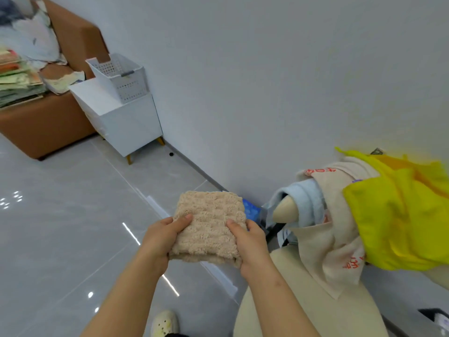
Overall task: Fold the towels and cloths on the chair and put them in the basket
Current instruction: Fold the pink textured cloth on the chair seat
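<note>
A fluffy beige towel (210, 224), folded into a small square, is held in the air over the floor. My left hand (161, 235) grips its left edge with the thumb on top, and my right hand (250, 242) grips its right edge the same way. To the right stands a cream chair (286, 276) with cloths draped over its back: a yellow cloth (398, 215), a beige cloth with red print (340, 239) and a light blue towel (306, 198). The white perforated basket (121, 76) sits on a white cabinet at the far left.
The white cabinet (126, 117) stands against the wall beside a brown sofa (46, 122) piled with clothes and folded cloths. Glossy grey tile floor (73, 227) lies between me and the cabinet. My shoe (165, 322) shows at the bottom. A blue item (252, 210) lies behind the towel.
</note>
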The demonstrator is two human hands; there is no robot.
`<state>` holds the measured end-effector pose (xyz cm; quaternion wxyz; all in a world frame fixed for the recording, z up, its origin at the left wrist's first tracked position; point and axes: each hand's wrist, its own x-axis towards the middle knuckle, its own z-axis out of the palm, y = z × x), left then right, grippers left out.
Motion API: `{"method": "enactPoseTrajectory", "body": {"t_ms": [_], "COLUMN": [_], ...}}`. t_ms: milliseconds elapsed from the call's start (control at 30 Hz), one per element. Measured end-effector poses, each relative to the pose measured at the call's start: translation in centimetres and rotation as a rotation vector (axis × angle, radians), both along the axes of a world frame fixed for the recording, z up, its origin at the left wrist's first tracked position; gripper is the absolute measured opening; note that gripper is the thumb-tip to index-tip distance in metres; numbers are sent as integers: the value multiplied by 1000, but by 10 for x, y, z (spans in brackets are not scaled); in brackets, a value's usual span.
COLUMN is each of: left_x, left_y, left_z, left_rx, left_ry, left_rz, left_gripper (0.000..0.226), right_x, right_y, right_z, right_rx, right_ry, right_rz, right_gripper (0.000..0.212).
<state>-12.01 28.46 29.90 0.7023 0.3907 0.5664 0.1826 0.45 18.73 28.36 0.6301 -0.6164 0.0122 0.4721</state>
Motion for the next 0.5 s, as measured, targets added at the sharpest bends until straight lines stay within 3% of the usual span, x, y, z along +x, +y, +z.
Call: {"method": "enactPoseTrajectory", "body": {"t_ms": [233,500], "left_x": [-39,-22], "left_y": [154,293], "left_z": [5,3], "left_rx": [39,32], "left_ry": [27,42], "left_rz": [-35,-9], "left_gripper": [19,17], "right_x": [-44,-21], "right_y": [148,292], "right_z": [10,8], "right_rx": [-19,-23], "right_ry": [31,23], "right_rz": [-3,59], "right_gripper": [16,17]}}
